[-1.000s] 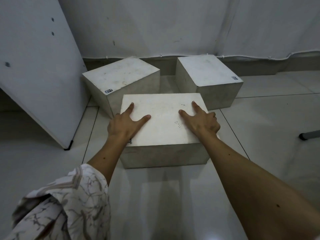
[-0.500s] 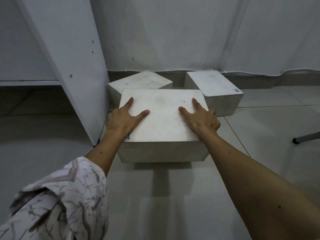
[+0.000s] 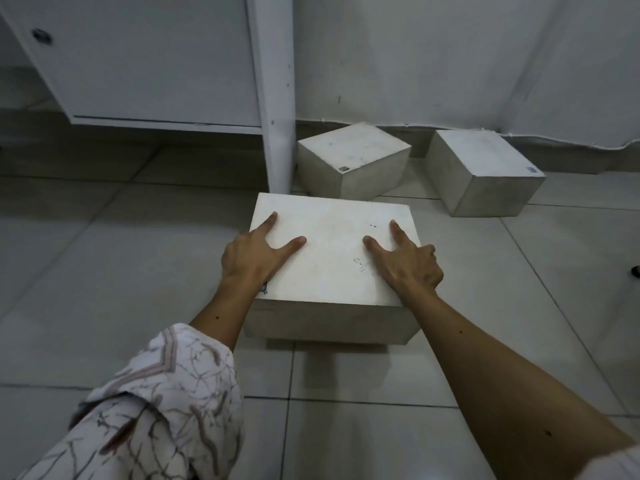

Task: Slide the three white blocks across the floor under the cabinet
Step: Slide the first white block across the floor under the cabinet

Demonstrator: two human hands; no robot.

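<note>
A large white block (image 3: 332, 251) rests on the tiled floor in front of me. My left hand (image 3: 252, 254) grips its left edge, thumb and forefinger spread on top. Over the right edge curls my right hand (image 3: 408, 261), gripping the same way. Two more white blocks stand behind by the wall: one (image 3: 353, 157) turned at an angle just right of the cabinet's side panel (image 3: 277, 98), the other (image 3: 481, 168) further right. The white cabinet (image 3: 149, 64) hangs at upper left with a dark gap beneath it.
A grey wall with a dark skirting and a thin cable runs along the back. Something small and dark (image 3: 635, 270) shows at the right edge. Floor tiles stretch left under the cabinet. My patterned sleeve (image 3: 149, 410) fills the lower left.
The held block has come back toward me and leftward, away from the two rear blocks. The view has swung so the cabinet front and the gap beneath it now show.
</note>
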